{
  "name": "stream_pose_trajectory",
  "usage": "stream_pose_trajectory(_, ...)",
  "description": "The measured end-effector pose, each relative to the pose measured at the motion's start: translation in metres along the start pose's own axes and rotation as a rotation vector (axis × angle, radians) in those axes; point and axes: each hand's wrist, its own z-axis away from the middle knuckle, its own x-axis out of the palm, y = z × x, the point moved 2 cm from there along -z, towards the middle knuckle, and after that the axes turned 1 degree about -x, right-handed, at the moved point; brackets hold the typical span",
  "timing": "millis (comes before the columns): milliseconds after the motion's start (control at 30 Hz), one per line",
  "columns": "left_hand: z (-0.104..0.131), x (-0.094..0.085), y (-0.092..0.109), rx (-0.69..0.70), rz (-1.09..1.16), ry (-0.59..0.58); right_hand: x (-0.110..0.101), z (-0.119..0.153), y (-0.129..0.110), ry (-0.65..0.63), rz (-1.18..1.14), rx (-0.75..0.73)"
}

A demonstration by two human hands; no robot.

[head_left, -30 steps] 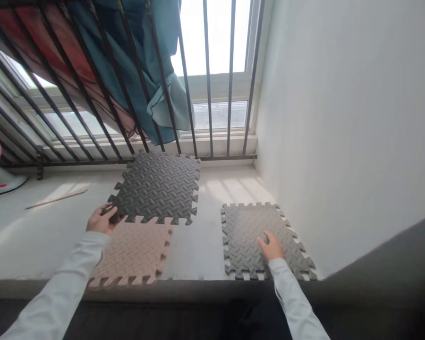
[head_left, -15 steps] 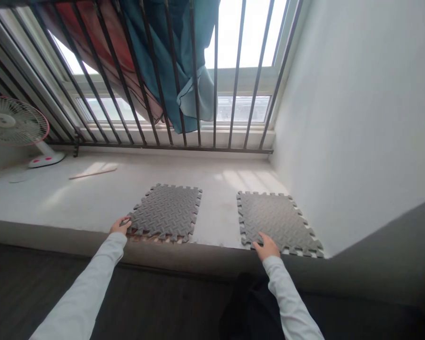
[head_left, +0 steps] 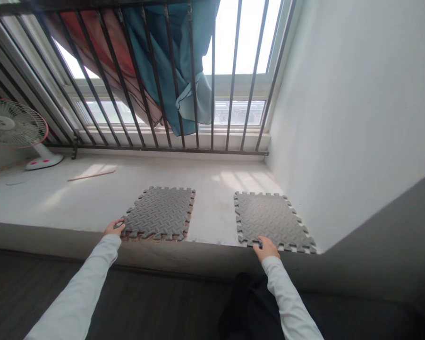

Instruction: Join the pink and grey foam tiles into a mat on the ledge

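Observation:
Two grey interlocking foam mat tiles with a raised tread pattern lie on the white ledge. My left hand (head_left: 114,227) pinches the near left corner of the left foam tile (head_left: 159,212), thumb on top. A reddish-brown layer shows beneath that tile's front and right edges. At the near edge of the right foam tile (head_left: 269,217), my right hand (head_left: 267,248) has its fingers over the rim and thumb curled in, gripping the toothed border. Its thumb tip is partly hidden. A strip of bare ledge separates the two tiles.
The white ledge (head_left: 212,212) drops to a dark floor (head_left: 156,297). A white wall (head_left: 347,118) rises at the right, beside the right tile. Behind stand metal railing bars (head_left: 212,94) with a blue-green curtain (head_left: 184,104). A fan (head_left: 14,123) and a thin stick (head_left: 92,175) are at left.
The left tile and my left hand have shifted slightly left, widening the gap between tiles a little. My right thumb has curled in at the right tile's edge. The view has shifted slightly.

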Motion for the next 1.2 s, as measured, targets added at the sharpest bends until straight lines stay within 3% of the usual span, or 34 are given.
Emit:
stream_pose_trajectory(333,-0.003,0.005,0.002,-0.141,0.001,0.067,0.006,0.000,0.003,0.053,-0.013,0.009)
stream_pose_trajectory(433,0.003,0.007,0.005,-0.207,-0.102,0.182,0.006,0.000,0.003,0.055,-0.019,0.007)
stream_pose_trajectory(500,0.013,0.011,0.018,-0.119,-0.242,0.283,0.005,-0.001,0.004,0.054,-0.024,0.011)
stream_pose_trajectory(533,0.019,0.016,0.028,0.012,-0.308,0.283,0.005,-0.001,0.004,0.053,-0.027,0.014)
stream_pose_trajectory(600,0.036,0.036,0.055,0.401,-0.393,0.104,0.004,-0.001,0.004,0.044,-0.030,0.017)
stream_pose_trajectory(667,0.059,0.065,0.083,0.772,-0.448,-0.230,0.003,-0.002,0.004,0.030,-0.031,0.018)
stream_pose_trajectory(733,0.082,0.091,0.106,1.008,-0.541,-0.488,0.002,-0.001,0.003,0.023,-0.032,0.016)
stream_pose_trajectory(767,0.092,0.102,0.116,1.068,-0.598,-0.562,0.001,-0.001,0.003,0.021,-0.032,0.015)
stream_pose_trajectory(867,0.110,0.120,0.139,1.067,-0.770,-0.616,-0.001,0.004,0.004,0.021,-0.033,0.027)
stream_pose_trajectory(967,0.118,0.122,0.153,0.957,-0.934,-0.647,-0.003,0.008,0.005,0.014,-0.040,0.044)
stream_pose_trajectory(1200,0.131,0.119,0.159,0.875,-1.010,-0.706,-0.006,0.010,0.006,0.003,-0.057,0.065)
